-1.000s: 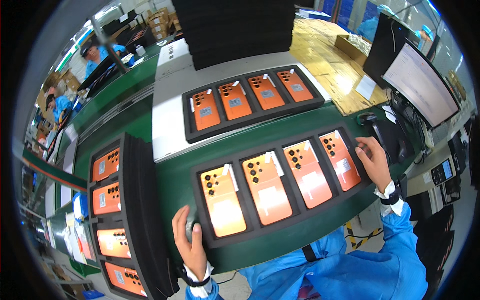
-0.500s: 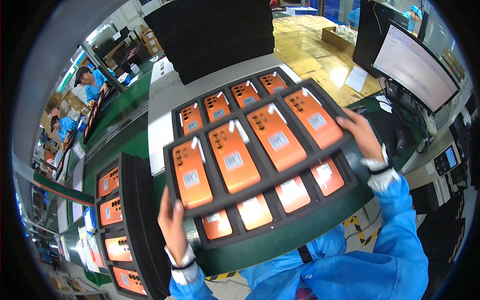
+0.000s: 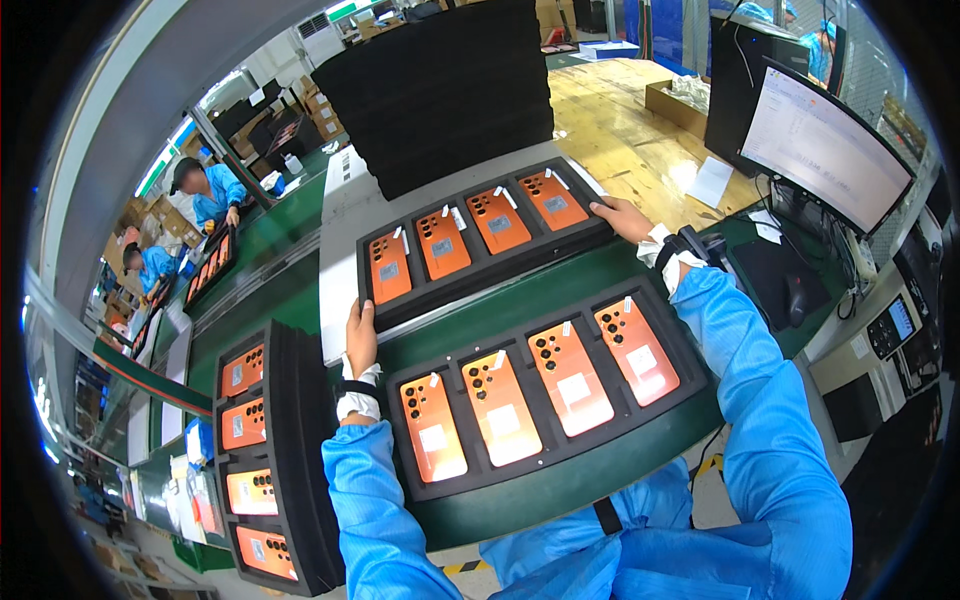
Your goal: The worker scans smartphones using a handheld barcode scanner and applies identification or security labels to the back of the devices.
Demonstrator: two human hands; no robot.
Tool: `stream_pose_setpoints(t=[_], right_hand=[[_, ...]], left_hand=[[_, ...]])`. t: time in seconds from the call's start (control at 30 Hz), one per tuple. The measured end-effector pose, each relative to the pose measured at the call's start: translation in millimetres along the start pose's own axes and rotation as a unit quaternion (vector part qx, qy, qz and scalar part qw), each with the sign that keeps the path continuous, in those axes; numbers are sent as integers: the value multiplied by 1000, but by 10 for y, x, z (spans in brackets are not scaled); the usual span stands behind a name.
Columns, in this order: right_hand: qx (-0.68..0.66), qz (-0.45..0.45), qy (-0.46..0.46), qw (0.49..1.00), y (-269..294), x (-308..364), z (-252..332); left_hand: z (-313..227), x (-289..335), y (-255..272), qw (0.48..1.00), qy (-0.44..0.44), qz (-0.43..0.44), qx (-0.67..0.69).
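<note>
Black foam tray [image 3: 480,262] with four orange phone backs is gripped at both ends on the green belt [image 3: 520,300]: left hand [image 3: 361,338] closed on its near-left edge, right hand [image 3: 622,217] on its right end. Second tray [image 3: 545,385] lies nearer, untouched.

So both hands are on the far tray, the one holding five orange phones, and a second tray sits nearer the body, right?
Not quite: the far tray holds four orange phones, not five, as the head view shows. The rest stands: the left hand grips its near-left corner, the right hand its right end, and a second tray lies nearer the body.
</note>
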State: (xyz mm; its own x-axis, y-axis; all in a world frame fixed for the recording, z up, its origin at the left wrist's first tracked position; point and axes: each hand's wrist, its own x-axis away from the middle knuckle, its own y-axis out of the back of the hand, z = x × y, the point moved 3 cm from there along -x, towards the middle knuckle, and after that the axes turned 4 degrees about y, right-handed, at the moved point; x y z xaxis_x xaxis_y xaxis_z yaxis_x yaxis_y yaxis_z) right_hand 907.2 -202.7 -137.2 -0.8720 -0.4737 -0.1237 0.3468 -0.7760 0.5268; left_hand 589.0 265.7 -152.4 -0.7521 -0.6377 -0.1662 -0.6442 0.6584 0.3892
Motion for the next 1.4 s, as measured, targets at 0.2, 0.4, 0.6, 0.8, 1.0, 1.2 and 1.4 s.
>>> stream_pose_setpoints(t=[0.2,0.4,0.6,0.8,1.0,1.2,1.4], right_hand=[[-65,-14,3,998,-9,76,42],[-43,-66,22,997,-59,33,10],[71,-82,-8,994,-121,-111,55],[197,19,48,979,408,442,443],[221,-128,20,967,1560,1677,139],[246,-116,-97,957,1597,2139,-529],[112,-61,-138,982,1367,2162,-376]], left_hand=[[-45,-54,-19,997,-69,-28,-16],[-65,-51,-34,999,-27,-36,-10],[-21,-48,-62,998,-6,-52,-25],[-141,385,85,989,-80,-114,-43],[-356,1306,158,993,-94,44,-60],[-420,1372,8,986,-53,116,-106],[-418,1453,5,991,-9,78,-109]])
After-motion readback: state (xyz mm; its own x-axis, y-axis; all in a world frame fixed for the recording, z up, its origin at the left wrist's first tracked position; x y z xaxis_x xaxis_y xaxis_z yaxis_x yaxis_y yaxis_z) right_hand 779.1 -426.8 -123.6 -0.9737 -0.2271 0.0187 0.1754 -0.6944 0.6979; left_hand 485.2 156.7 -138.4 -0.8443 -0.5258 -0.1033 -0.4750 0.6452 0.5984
